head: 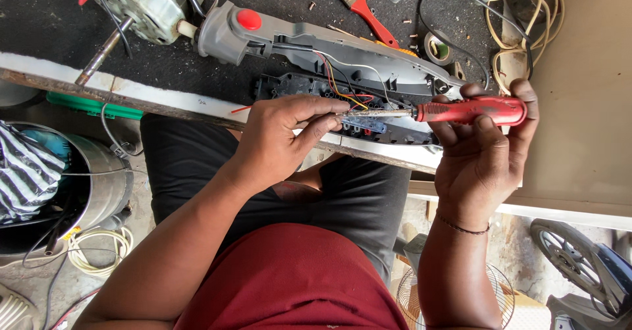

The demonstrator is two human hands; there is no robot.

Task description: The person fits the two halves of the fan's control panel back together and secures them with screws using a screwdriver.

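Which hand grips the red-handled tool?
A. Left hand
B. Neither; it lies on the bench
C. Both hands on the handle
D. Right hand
D. The right hand wraps the red handle of the tool, while the left hand pinches at the metal tip near the coloured wires of the opened grey housing.

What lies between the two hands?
In the head view, the screwdriver's metal shaft spans from the left hand to the red handle gripped by the right hand.
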